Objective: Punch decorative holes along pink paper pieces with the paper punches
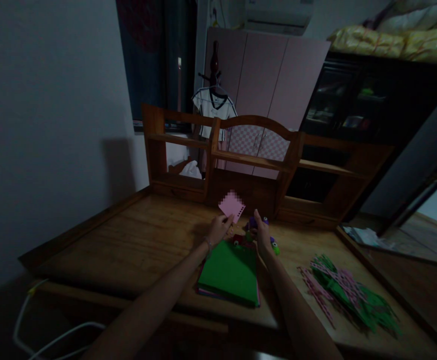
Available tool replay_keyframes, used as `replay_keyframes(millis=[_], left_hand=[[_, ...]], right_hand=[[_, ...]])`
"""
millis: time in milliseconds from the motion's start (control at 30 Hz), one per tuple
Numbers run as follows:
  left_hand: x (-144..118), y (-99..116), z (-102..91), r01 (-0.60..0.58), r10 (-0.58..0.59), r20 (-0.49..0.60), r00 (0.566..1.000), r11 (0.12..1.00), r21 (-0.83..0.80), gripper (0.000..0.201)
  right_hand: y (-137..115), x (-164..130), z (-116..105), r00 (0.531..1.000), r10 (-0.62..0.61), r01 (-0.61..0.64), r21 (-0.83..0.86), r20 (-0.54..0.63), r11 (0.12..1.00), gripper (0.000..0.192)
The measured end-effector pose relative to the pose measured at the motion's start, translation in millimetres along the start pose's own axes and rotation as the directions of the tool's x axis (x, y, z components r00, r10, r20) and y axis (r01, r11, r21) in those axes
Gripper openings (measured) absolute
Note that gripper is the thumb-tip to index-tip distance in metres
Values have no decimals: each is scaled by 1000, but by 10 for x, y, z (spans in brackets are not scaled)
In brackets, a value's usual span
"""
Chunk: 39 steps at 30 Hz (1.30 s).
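Note:
My left hand (219, 229) pinches the lower edge of a square pink sheet of paper (230, 204), tilted up above the desk. A row of small dark holes or marks runs along the sheet's right edge; its top is pixelated. To the right, my right hand (262, 235) has its thumb raised apart from the curled fingers. Just behind it is a small purple object (252, 223) with a round eye, partly hidden. Small red (237, 240) and green (275, 248) objects with eyes lie close by. A stack of green sheets (230, 272) sits between my forearms.
Green fringed strips and pink patterned strips (348, 290) lie in a pile on the right of the wooden desk (136, 235). A wooden shelf unit (252, 160) stands along the far edge. A white cable (21, 315) hangs at the lower left.

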<state>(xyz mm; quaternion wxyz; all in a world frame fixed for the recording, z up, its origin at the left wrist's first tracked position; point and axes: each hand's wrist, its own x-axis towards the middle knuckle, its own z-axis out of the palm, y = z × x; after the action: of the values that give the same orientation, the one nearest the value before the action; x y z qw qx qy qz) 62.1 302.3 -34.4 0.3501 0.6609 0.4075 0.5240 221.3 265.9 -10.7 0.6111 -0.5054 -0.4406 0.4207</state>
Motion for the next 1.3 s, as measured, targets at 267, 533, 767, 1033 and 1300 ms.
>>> replay_keyframes(millis=[267, 533, 767, 1033, 1300], left_hand=[[-15, 68, 35, -22, 22, 20, 1000, 1000, -8, 53], [-34, 105, 44, -63, 65, 62, 996, 998, -25, 51], [-33, 92, 45, -59, 61, 77, 995, 998, -39, 51], [-14, 51, 53, -69, 69, 78, 995, 998, -7, 51], [-6, 35, 48, -99, 97, 83, 992, 995, 27, 52]], right_hand=[[50, -76, 69, 970, 96, -112, 61, 221, 992, 53], [66, -29, 57, 976, 56, -63, 30, 209, 998, 51], [55, -42, 70, 979, 28, -24, -21, 203, 999, 52], [67, -37, 71, 982, 21, -24, 12, 186, 1000, 49], [67, -57, 47, 985, 1, 7, -46, 173, 999, 50]])
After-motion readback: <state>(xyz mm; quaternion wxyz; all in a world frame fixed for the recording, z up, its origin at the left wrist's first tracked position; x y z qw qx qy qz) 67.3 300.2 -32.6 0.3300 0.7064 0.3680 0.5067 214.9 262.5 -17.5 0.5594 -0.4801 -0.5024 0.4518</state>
